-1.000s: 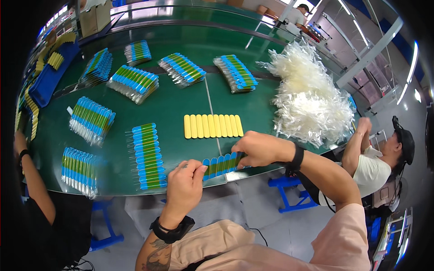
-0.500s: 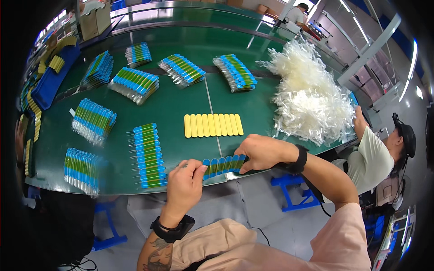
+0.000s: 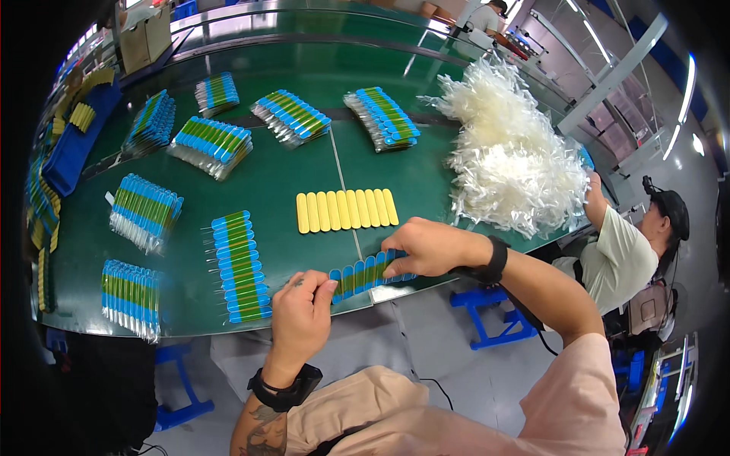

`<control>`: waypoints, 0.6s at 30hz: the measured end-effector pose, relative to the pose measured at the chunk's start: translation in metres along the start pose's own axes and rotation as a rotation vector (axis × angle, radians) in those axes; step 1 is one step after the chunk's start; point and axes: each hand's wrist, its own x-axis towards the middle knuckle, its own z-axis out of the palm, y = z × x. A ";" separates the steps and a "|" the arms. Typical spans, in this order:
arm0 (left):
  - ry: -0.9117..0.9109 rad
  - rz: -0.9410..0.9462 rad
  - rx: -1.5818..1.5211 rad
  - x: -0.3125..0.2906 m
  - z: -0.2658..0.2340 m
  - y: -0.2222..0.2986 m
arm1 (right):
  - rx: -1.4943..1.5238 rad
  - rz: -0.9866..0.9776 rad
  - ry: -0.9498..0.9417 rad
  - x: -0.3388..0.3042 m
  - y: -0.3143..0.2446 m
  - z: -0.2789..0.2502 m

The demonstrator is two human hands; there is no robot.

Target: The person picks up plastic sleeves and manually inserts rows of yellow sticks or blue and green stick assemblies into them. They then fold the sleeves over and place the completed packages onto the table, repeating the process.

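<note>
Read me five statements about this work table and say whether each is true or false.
1. The left hand and right hand touch the same blue-and-green row. True.
2. The yellow sticks lie left of the white pile. True.
3. The yellow sticks are heaped in a stack. False: they lie side by side in one row.
4. The right wrist is bare. False: it wears a black band.
5. The table is orange. False: it is green.

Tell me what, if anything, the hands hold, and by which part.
A blue-green row: the left hand pinches its left end; the right hand grips it near its right end, exact fingertip contact partly hidden.
</note>
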 end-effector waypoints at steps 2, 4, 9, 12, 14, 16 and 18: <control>0.001 0.024 0.016 -0.001 -0.002 -0.001 | 0.004 -0.030 -0.014 0.002 0.000 0.002; 0.007 0.046 0.030 -0.001 -0.002 -0.002 | -0.018 -0.062 -0.018 -0.006 -0.006 0.002; 0.007 0.058 0.008 -0.001 -0.001 -0.003 | -0.064 -0.010 -0.014 -0.009 -0.001 -0.004; 0.007 0.046 0.005 -0.001 -0.001 -0.003 | -0.098 -0.059 0.016 -0.008 0.008 -0.003; -0.001 0.050 0.014 -0.001 -0.003 -0.004 | -0.084 -0.053 0.034 -0.011 0.005 -0.001; -0.001 0.057 0.024 -0.001 -0.003 -0.005 | -0.097 -0.038 0.037 -0.019 -0.002 0.002; -0.011 0.049 -0.002 -0.001 -0.002 -0.003 | -0.115 -0.028 0.041 -0.021 -0.004 0.004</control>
